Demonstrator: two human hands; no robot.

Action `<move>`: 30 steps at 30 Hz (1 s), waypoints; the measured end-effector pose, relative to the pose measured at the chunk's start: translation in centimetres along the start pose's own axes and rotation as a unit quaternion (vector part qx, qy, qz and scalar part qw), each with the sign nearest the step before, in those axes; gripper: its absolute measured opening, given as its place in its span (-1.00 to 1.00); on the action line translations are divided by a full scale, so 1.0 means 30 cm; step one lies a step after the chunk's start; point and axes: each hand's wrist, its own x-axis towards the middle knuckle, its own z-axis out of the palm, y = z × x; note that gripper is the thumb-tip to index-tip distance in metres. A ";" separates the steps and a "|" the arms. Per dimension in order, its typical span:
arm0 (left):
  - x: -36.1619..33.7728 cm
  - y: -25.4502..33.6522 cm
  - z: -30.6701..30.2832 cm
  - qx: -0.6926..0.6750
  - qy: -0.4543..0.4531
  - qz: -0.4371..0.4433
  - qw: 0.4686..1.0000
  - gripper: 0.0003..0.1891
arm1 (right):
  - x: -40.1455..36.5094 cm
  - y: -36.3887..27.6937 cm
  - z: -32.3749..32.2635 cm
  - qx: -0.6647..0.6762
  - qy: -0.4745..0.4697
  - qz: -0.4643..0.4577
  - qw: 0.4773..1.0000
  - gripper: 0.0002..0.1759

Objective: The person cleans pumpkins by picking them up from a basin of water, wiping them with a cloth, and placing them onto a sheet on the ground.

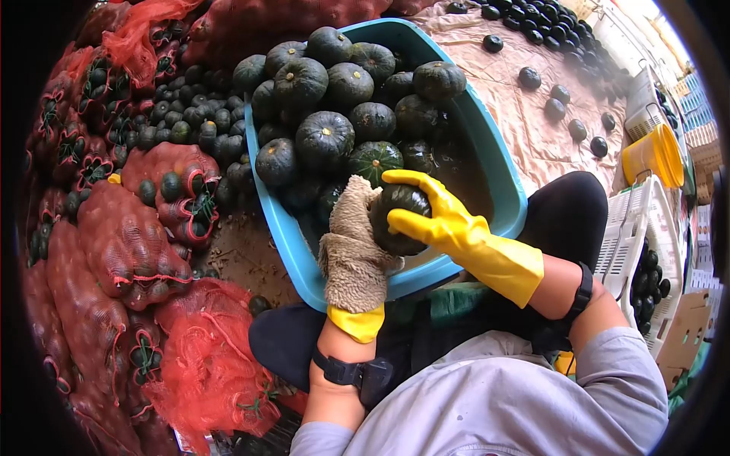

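Dark pumpkin (398,201) between hands, over near end of blue tub (280,232). Right hand (449,228), yellow-gloved, part open—fingers curved round pumpkin's right side. Left hand (353,251), under brown cloth, against left side; finger spread hidden. Tub: heaped pumpkins (325,137), murky water right. White crate (646,205) at right: small dark produce (649,281).

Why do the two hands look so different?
The left hand is wrapped in fuzzy brown cloth, while the right hand shows its smooth yellow glove. The left hand's fingers are hidden, but the right hand's fingers show, curled over the squash. The left hand shows yellow only near the wrist; the right hand is yellow all over. Both touch the same dark green squash.
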 end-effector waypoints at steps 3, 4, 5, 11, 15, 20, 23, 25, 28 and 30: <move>-0.017 -0.030 0.066 -0.097 0.029 -0.043 0.994 -0.35 | 0.034 0.091 0.035 0.262 0.087 0.049 0.960 -0.27; -0.022 -0.054 0.104 -0.148 0.077 -0.045 0.985 -0.35 | 0.042 0.120 0.057 0.309 0.137 0.031 0.941 -0.26; -0.025 -0.056 0.118 -0.200 0.123 -0.047 0.971 -0.34 | 0.044 0.094 0.044 0.191 0.149 0.020 0.970 -0.21; -0.039 -0.070 -0.006 -0.016 0.039 0.059 0.997 -0.34 | 0.035 -0.067 -0.079 -0.244 -0.093 -0.086 0.962 -0.12; -0.029 -0.092 0.056 -0.092 0.084 0.026 0.992 -0.42 | 0.069 0.081 0.029 0.028 -0.023 -0.059 0.998 -0.19; -0.035 -0.084 0.077 -0.105 0.111 0.023 0.988 -0.51 | 0.065 0.073 -0.041 -0.250 0.041 -0.127 0.959 0.05; -0.029 -0.098 0.004 -0.057 0.059 0.061 0.995 -0.56 | 0.008 -0.059 -0.057 -0.226 -0.087 -0.091 0.966 -0.03; -0.017 -0.119 0.003 -0.076 0.054 0.060 0.994 -0.58 | -0.035 -0.137 -0.026 0.045 -0.076 0.060 0.994 -0.11; -0.001 -0.114 0.107 -0.183 0.129 0.026 0.974 -0.61 | 0.062 0.113 0.065 0.159 0.116 -0.035 0.980 -0.18; 0.004 -0.116 0.135 -0.233 0.153 0.022 0.960 -0.63 | 0.080 0.126 0.032 -0.088 0.160 -0.109 0.977 -0.08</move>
